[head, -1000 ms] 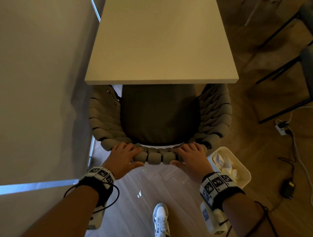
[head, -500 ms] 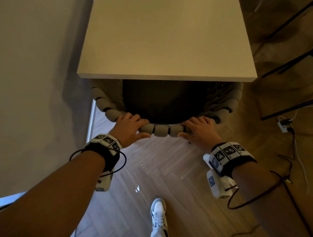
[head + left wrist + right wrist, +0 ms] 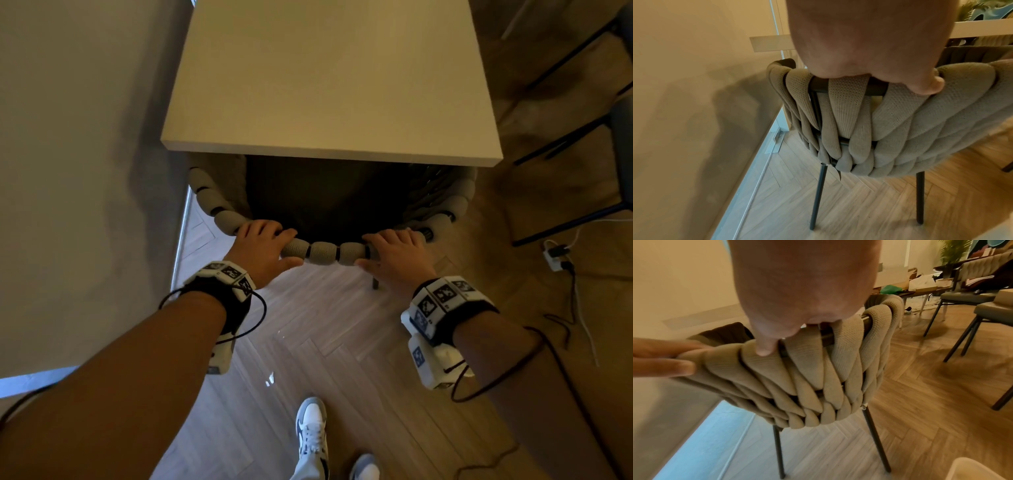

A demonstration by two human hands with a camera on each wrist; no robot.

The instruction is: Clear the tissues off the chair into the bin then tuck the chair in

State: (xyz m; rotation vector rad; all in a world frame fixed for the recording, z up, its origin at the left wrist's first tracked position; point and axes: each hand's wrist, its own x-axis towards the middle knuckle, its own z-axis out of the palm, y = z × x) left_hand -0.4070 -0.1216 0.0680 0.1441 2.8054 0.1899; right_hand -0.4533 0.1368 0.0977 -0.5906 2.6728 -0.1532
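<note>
The woven beige chair stands with most of its dark seat under the white table. No tissues show on the visible strip of seat. My left hand grips the top rail of the backrest on the left, fingers curled over it, thumb behind. My right hand grips the same rail on the right, its thumb pressed on the weave. The pale rim of the bin shows only in the right wrist view, low at the right behind the chair.
A grey wall runs close along the chair's left side. Black legs of other chairs stand to the right, with a power strip and cables on the wood floor. My shoe is behind the chair.
The chair has slid forward under the table with both hands still on its rail. The bin with tissues, seen at my right wrist a second ago, has left the head view.
</note>
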